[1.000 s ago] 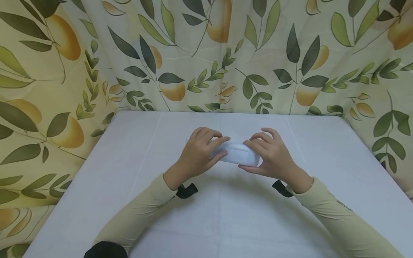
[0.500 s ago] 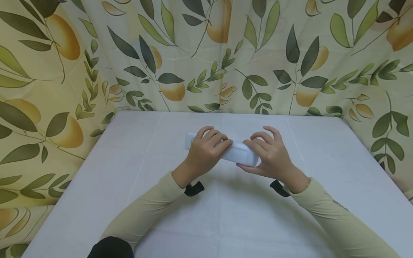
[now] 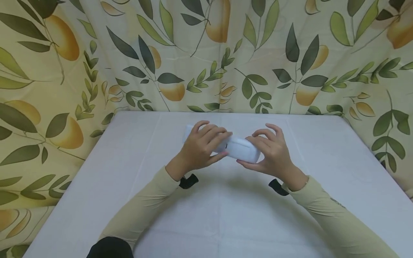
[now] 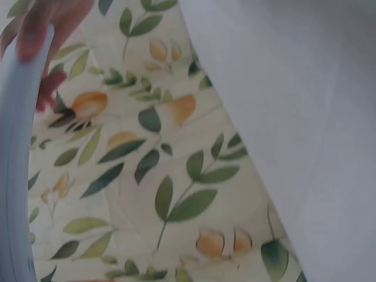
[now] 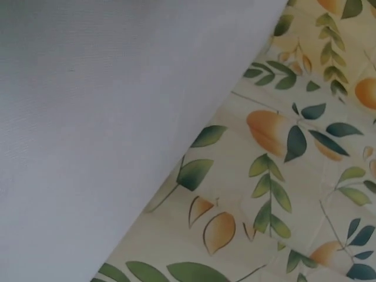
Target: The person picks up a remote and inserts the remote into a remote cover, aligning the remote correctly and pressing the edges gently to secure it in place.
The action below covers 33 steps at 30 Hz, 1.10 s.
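A long white case-like object (image 3: 243, 148) with a rounded right end is held between both hands above the table in the head view. A small dark mark shows on its near side. My left hand (image 3: 203, 147) grips its left-middle part, fingers over the top and thumb along the near side. My right hand (image 3: 272, 154) pinches the rounded end between thumb and forefinger, the other fingers raised. In the left wrist view, the white object (image 4: 17, 147) runs down the left edge, with fingertips (image 4: 32, 44) on its upper end. The right wrist view shows neither hand nor object.
A white cloth (image 3: 219, 215) covers the table. Behind it and to the left hangs a curtain (image 3: 206, 57) printed with leaves and orange fruit. Black bands (image 3: 188, 181) show at both wrists.
Both hands and the white object have moved slightly away from the person. The left hand slid right, then back left, its thumb now lower, and the dark mark has come into view.
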Motion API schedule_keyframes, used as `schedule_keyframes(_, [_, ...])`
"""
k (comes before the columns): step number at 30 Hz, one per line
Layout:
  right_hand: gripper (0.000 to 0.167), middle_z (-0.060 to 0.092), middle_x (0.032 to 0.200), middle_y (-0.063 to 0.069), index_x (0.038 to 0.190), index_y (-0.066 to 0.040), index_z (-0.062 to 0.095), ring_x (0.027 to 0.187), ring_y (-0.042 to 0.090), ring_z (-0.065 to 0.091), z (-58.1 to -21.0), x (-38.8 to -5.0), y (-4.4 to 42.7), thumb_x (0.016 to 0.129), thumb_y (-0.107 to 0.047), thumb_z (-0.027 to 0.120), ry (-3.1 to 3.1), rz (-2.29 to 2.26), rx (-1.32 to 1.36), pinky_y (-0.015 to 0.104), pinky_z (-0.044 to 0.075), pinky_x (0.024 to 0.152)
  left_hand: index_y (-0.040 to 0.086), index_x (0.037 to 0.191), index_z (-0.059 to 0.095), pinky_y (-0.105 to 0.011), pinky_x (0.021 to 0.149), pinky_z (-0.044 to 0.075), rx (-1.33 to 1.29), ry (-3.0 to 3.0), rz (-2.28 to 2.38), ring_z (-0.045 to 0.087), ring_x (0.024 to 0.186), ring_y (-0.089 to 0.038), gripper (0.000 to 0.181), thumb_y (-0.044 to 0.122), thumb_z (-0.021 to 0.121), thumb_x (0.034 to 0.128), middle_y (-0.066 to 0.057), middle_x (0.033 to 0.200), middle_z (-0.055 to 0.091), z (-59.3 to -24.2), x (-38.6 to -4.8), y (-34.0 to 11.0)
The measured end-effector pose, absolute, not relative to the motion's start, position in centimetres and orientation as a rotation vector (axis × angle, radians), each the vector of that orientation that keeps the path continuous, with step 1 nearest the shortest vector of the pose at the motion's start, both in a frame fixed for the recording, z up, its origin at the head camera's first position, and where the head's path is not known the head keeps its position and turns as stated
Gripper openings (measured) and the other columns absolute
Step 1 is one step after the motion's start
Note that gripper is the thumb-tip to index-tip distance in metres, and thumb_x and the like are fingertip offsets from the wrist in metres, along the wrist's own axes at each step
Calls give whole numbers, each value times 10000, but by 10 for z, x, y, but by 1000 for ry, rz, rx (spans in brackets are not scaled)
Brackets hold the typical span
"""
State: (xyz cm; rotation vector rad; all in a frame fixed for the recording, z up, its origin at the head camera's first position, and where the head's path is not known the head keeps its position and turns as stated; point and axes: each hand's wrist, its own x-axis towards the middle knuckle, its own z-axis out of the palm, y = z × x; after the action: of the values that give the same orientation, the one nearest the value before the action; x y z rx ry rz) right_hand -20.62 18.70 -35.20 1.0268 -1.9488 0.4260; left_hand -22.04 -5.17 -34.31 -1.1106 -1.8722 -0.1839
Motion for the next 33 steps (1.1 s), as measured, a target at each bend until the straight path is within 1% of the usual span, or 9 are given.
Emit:
schedule_keyframes(3, [664,685,761,167,905,34,658,797,325,579,-355,-207,189,814,-616,560,-1929,508,957,601,378,884,136,1244,589,-458,1027,365,-1039,-1975,-94,563,1105,-204,591,417,754,750,-41,1175,624,-340,-223,-60])
schedule_keyframes(7, [683,684,834,167,962,36,653,843,327,559,-358,-205,190,805,-624,573,-2043,593,929,580,358,893,171,1263,579,-450,1054,354,-1020,-2000,41,546,1158,-175,554,305,773,762,-2,1208,622,-335,-227,-66])
schedule_keyframes(11, [540,683,868,104,1033,-7,654,895,279,563,-357,-201,187,773,-477,713,-2325,639,937,546,368,903,177,1281,566,-428,1120,288,-1106,-1987,145,515,1219,-147,547,142,764,772,33,1265,602,-331,-228,-69])
schedule_keyframes(14, [435,674,896,78,1096,-22,643,944,265,576,-352,-200,182,755,-262,764,-2493,691,925,527,389,920,188,1306,547,-414,1159,232,-1179,-1952,223,485,1268,-129,566,53,730,787,55,1312,574,-326,-227,-67])
schedule_keyframes(21, [341,678,1012,145,1125,24,610,945,278,619,-344,-203,170,835,-136,693,-2608,885,912,477,492,846,187,1342,515,-400,1177,194,-1237,-1921,253,427,1335,-139,566,48,691,822,25,1396,511,-321,-226,-57])
schedule_keyframes(24, [331,672,1015,164,1133,40,588,942,288,627,-346,-202,169,843,-94,676,-2594,976,863,477,515,823,192,1341,512,-389,1168,218,-1172,-1899,187,419,1339,-163,537,30,648,848,-8,1415,490,-323,-226,-56])
schedule_keyframes(28, [327,659,1027,182,1147,48,569,966,312,622,-349,-201,170,849,-54,659,-2557,1042,812,503,517,828,185,1281,545,-426,1104,316,-1002,-1834,-54,440,1263,-234,460,50,636,852,-78,1362,488,-331,-229,-56])
schedule_keyframes(31, [329,651,1062,189,1163,43,564,999,326,610,-351,-201,171,860,-55,647,-2554,1070,779,531,500,861,120,1244,512,-484,1037,357,-873,-1833,-295,436,1180,-288,438,99,654,831,-146,1284,472,-337,-228,-56])
schedule_keyframes(33, [328,645,1087,195,1175,41,558,1016,334,606,-351,-200,171,872,-60,634,-2556,1094,765,544,491,876,66,1211,486,-483,987,383,-793,-1856,-441,458,1126,-298,428,129,657,824,-158,1223,497,-339,-226,-55])
